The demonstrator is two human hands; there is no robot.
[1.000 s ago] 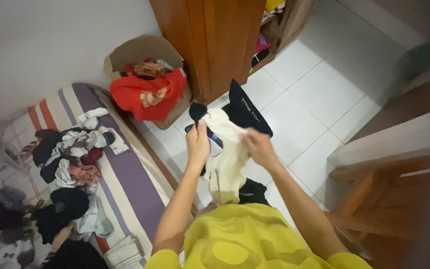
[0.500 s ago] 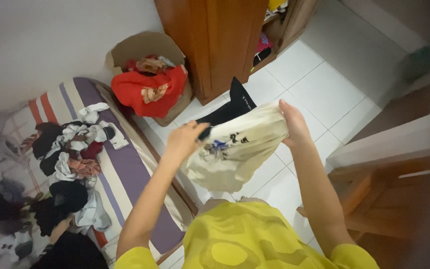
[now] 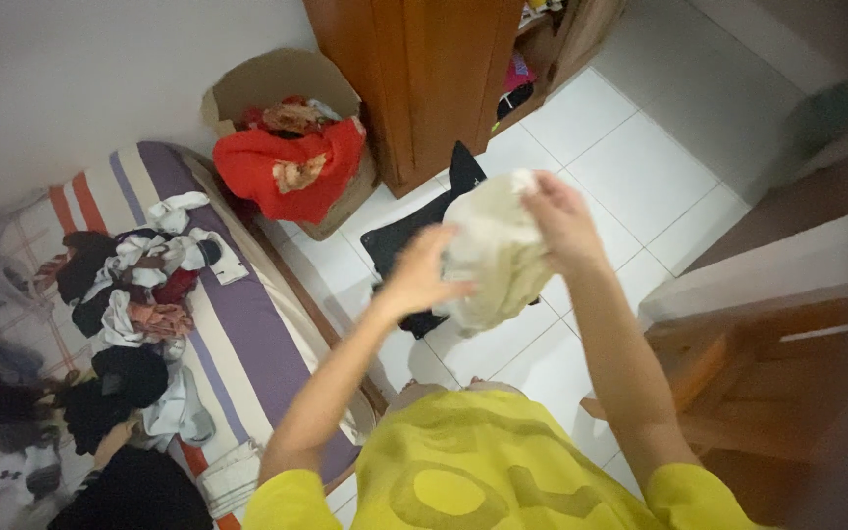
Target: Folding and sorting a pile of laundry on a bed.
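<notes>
I hold a cream-white garment in the air in front of my chest, bunched between both hands. My right hand grips its top edge, fingers closed on the cloth. My left hand clutches its lower left side. Below the garment, a black piece of clothing lies spread on the white tiled floor. I wear a yellow shirt.
A striped mattress at left carries a pile of mixed clothes. A cardboard box with red fabric stands by the wall, beside a wooden wardrobe. Wooden furniture stands at right.
The garment was stretched wide between my hands half a second ago; now my hands have come together and it is bunched up. The view has shifted slightly.
</notes>
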